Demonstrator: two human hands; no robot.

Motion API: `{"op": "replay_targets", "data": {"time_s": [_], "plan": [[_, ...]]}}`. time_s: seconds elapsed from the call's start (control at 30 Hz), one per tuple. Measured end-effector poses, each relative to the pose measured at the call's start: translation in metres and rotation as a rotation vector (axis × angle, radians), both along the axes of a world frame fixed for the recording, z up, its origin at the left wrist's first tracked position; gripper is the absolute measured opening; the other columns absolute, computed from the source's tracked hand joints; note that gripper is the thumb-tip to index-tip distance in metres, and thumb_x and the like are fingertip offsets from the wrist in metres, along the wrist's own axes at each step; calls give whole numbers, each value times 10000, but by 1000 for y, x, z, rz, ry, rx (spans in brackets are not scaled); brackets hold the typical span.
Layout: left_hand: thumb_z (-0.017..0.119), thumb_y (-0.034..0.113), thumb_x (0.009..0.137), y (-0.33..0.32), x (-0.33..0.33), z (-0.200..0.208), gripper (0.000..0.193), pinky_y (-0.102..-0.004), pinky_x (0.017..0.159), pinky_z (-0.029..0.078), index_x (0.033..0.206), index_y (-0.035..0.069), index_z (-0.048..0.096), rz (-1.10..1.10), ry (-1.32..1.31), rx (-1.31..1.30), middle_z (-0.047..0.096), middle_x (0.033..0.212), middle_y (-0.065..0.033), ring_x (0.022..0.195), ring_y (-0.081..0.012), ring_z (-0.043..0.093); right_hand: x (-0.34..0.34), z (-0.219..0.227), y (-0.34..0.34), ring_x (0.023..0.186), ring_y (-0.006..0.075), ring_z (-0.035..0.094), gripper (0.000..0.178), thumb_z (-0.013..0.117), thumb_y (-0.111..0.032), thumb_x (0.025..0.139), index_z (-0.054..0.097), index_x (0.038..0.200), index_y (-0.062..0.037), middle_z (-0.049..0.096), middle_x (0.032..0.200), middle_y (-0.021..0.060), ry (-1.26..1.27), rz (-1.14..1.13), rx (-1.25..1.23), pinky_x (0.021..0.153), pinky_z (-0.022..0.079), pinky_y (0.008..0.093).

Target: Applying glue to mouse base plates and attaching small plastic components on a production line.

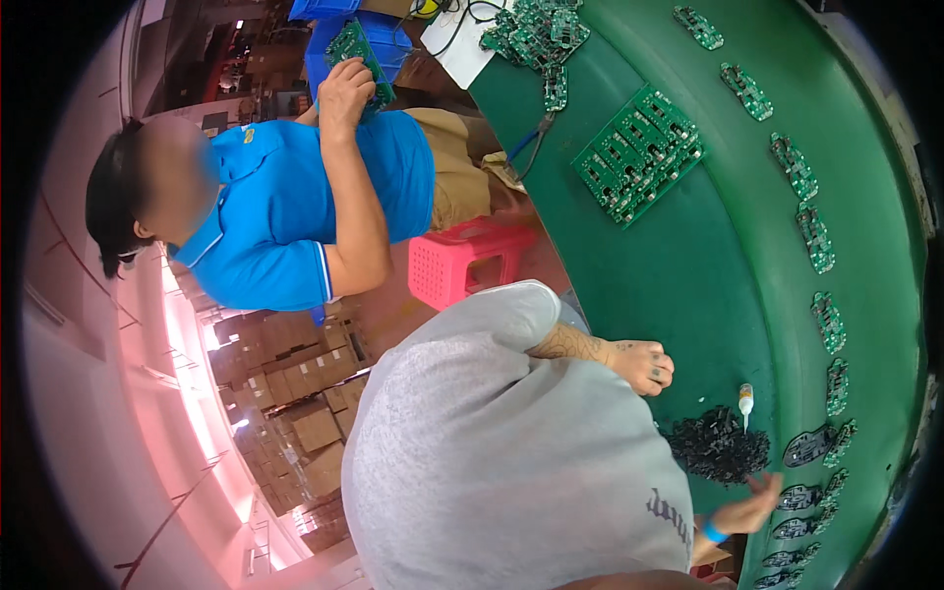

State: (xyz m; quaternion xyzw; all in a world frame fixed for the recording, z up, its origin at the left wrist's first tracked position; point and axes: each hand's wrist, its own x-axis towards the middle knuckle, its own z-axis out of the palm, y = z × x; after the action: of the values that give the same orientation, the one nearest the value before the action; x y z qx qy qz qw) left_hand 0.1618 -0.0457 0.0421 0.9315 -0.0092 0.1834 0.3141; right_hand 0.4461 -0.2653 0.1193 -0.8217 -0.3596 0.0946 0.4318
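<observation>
My left hand (641, 366) rests at the near edge of the green table (708, 285) with its fingers curled; nothing shows inside it. My right hand (749, 509), with a blue wristband, hovers with fingers spread just beside a pile of small black parts (718, 447). A small white glue bottle (746, 401) stands between the two hands, next to the pile. Dark oval boards (808, 447) lie just past the right hand. My grey shirt (492, 462) fills the lower middle of the view.
A row of narrow green circuit boards (816, 236) runs along the table's far side. A panel of green boards (639, 152) and a heap of boards (536, 34) lie further off. A person in a blue shirt (295, 206) holds a green board (359, 54). A pink stool (462, 258) stands on the floor.
</observation>
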Motion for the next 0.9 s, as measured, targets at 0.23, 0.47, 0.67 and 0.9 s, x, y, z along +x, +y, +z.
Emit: {"op": "replay_targets", "data": {"time_s": [0.23, 0.47, 0.67, 0.9], "plan": [[619, 204, 699, 3, 5, -10, 119, -355, 664, 370, 728, 163, 511, -42, -2, 26, 513, 892, 29, 905, -189, 530, 390, -149, -23, 1143, 378, 517, 471, 423, -370, 993, 492, 1319, -37, 511, 1304, 219, -822, -475, -631, 969, 433, 464], [610, 239, 624, 4, 12, -13, 199, -355, 624, 348, 714, 160, 451, -67, -15, 100, 485, 870, 1, 896, -189, 524, 456, -164, -32, 1202, 385, 476, 486, 512, -262, 940, 452, 1333, 18, 485, 1329, 230, -501, -291, -498, 1026, 387, 422], [613, 271, 698, -13, -4, -9, 170, -368, 676, 393, 770, 154, 514, -53, -6, 34, 529, 942, -14, 983, -198, 523, 448, -122, 50, 1356, 390, 282, 816, 659, -106, 700, 306, 1434, -40, 306, 1462, 237, -487, -286, -772, 1124, 239, 460], [613, 212, 678, -1, -1, 2, 156, -354, 671, 384, 779, 163, 505, -91, 25, 30, 513, 955, 3, 963, -186, 525, 415, -143, 24, 1325, 342, 363, 576, 449, 8, 784, 403, 1357, 42, 361, 1439, 224, -478, -286, -735, 1109, 300, 393]]}}
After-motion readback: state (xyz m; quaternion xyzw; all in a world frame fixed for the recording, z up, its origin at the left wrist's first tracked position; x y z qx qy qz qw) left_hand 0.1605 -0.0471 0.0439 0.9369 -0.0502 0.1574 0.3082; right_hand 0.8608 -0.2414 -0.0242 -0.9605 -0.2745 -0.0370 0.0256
